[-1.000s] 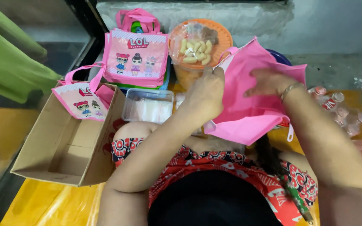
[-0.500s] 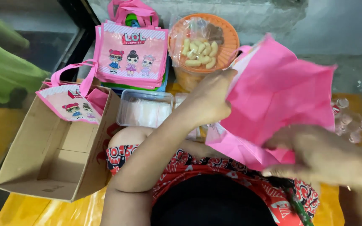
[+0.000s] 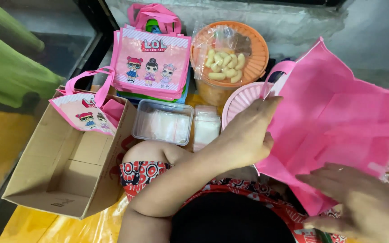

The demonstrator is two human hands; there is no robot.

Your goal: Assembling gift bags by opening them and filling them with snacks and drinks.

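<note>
a plain pink fabric bag [image 3: 338, 121] is held up at the right of the frame, above the lap. its left edge, just below the handle, is gripped by the left hand [image 3: 246, 137], with the fingers closed on the cloth. the right hand [image 3: 361, 202] is laid flat and open against the lower part of the bag, at the lower right of the frame. the bag is judged to be light, soft and limp; it is best taken at the rim or at the handle, where the cloth is doubled. at the upper centre a stack of printed pink bags [image 3: 151, 63] is seen, beside an orange basket [image 3: 257, 45] of pale snacks. at the lower left an open cardboard box [image 3: 64, 175] holds one printed bag [image 3: 84, 114].
</note>
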